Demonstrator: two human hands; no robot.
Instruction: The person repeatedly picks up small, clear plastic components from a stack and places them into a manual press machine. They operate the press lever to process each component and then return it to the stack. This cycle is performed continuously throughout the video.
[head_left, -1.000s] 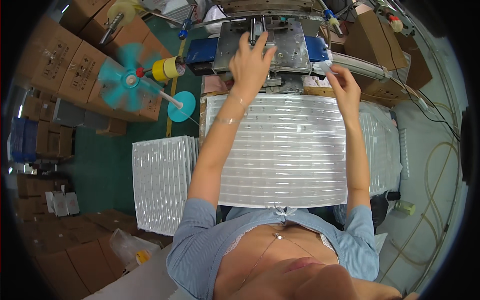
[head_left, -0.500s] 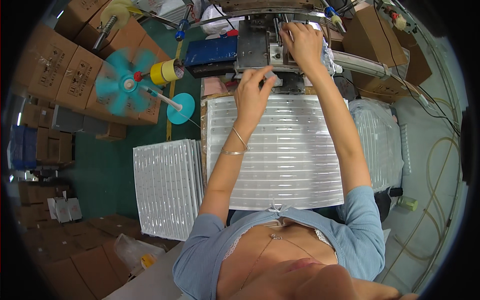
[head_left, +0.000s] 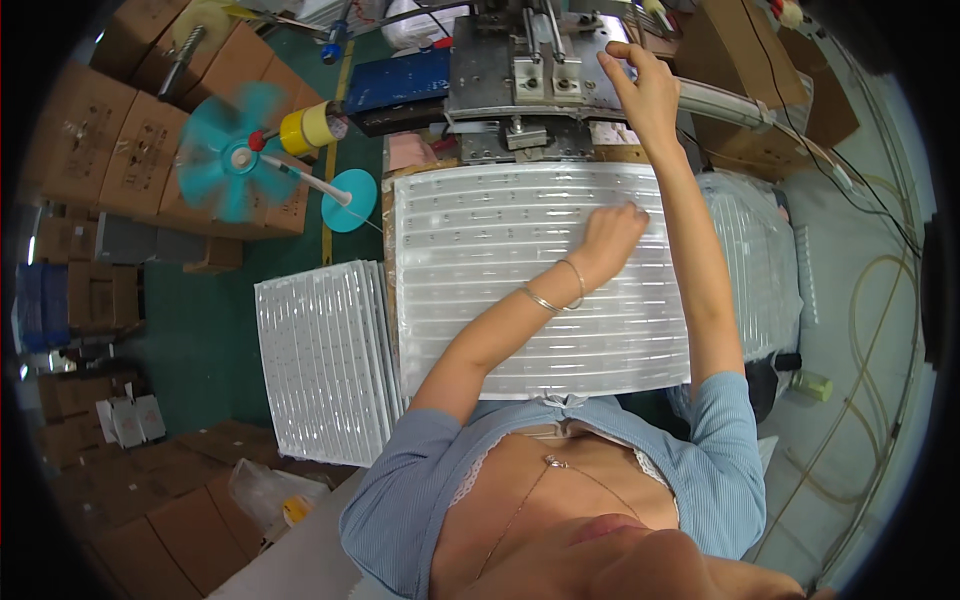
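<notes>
A large white ribbed tray (head_left: 500, 290) with rows of small slots lies in front of me. My left hand (head_left: 612, 235) rests on its upper right part, fingers curled down onto a row; whether anything small is pinched in them is hidden. A bracelet sits on that wrist. My right hand (head_left: 640, 90) reaches further, to the grey metal press machine (head_left: 520, 75) behind the tray. Its fingers are spread and touch the right edge of the machine's plate.
A stack of the same white trays (head_left: 320, 360) stands on my left and another (head_left: 760, 260) on my right. A teal fan (head_left: 230, 160) spins at the left by a yellow tape roll (head_left: 310, 125). Cardboard boxes (head_left: 120, 150) line the left; cables (head_left: 880, 300) trail on the right floor.
My left hand has come back from the machine's front edge down onto the tray. My right hand has shifted slightly right along the machine plate.
</notes>
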